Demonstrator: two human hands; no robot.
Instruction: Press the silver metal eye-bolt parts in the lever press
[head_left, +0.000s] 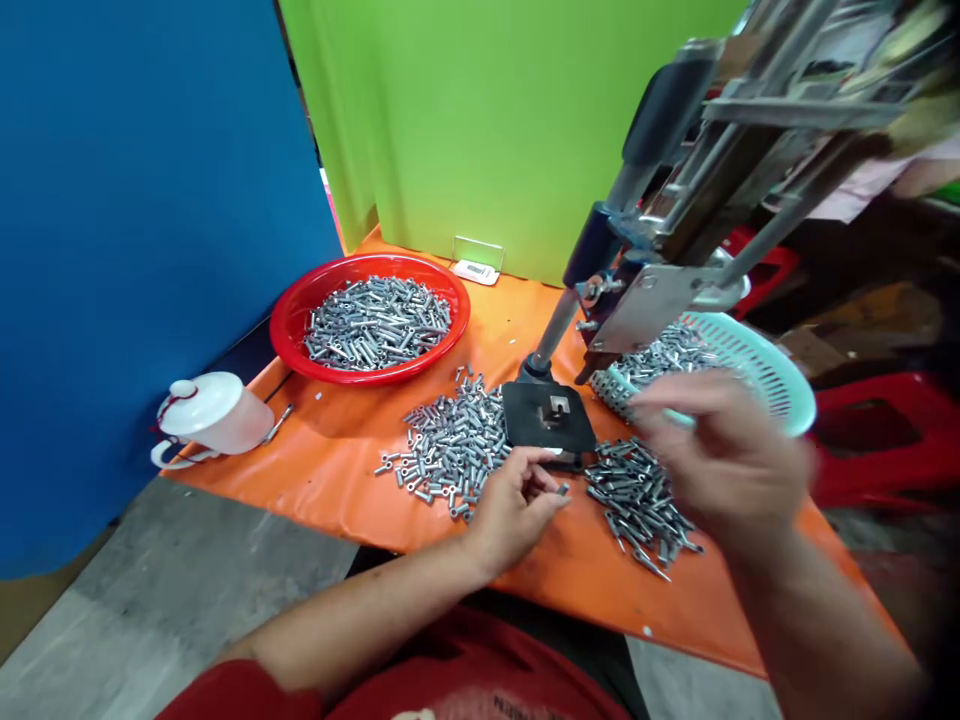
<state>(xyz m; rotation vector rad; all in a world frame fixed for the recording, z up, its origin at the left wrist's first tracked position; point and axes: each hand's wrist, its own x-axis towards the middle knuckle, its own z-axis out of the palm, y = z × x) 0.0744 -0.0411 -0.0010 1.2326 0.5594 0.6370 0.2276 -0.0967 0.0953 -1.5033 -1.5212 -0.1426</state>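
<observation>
My left hand (517, 510) is closed in front of the black base plate (529, 425) of a bench press, with a small grey metal part (562, 489) showing at its fingertips. My right hand (724, 455) is raised in front of the mint-green basket and smeared by motion, so its fingers do not read clearly. A pile of small ring-ended metal parts (454, 440) lies left of the plate. Right of it, below my right hand, is a heap of longer, slimmer metal parts (637, 495). A small metal fixture (555, 410) sits on the plate.
The press's metal frame (645, 305) leans over the table at upper right. At the back left stands a red basin (281, 325) full of metal parts. The mint-green basket (799, 385) holds more. A lidded white mug (225, 415) is near the orange table's (337, 450) left edge.
</observation>
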